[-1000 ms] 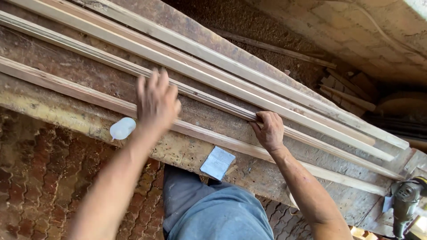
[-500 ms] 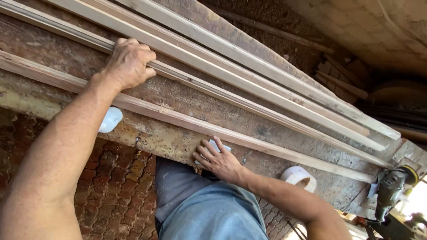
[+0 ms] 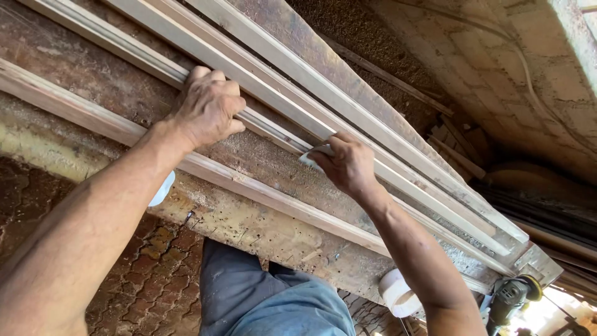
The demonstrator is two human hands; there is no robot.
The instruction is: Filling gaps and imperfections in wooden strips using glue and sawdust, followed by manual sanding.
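A long, pale wooden moulding strip [image 3: 273, 127] is laid diagonally along a worn, dust-covered workbench [image 3: 261, 218], and both hands are set upon it; the left hand [image 3: 208, 109] is curled down over the strip near its upper stretch, fingers closed and pressing on the wood — a hold that appears meant to pin the length flat so that it does not slide; the right hand [image 3: 348, 163] is placed further along the same strip, its fingers pinched shut around a small folded piece of pale sandpaper [image 3: 313, 155], which is held against the strip's grooved face, the pad being kept at the fingertips, it seems, so that it can be fitted into the narrow profile. Several more moulding strips [image 3: 348, 106] are stacked side by side beyond the worked one, parallel to it and touching or nearly so; another strip [image 3: 93, 118] is laid nearer the bench's front edge, apart from the hands. A white roll of tape [image 3: 398, 292] is seen hanging below the bench edge near the right forearm, and a power tool [image 3: 510, 298] is rested at the far end of the bench; a small white object [image 3: 163, 188] is partly hidden behind the left forearm, and what it is cannot be told; the person's blue trousers [image 3: 273, 305] and a brick floor [image 3: 149, 280] are visible below.
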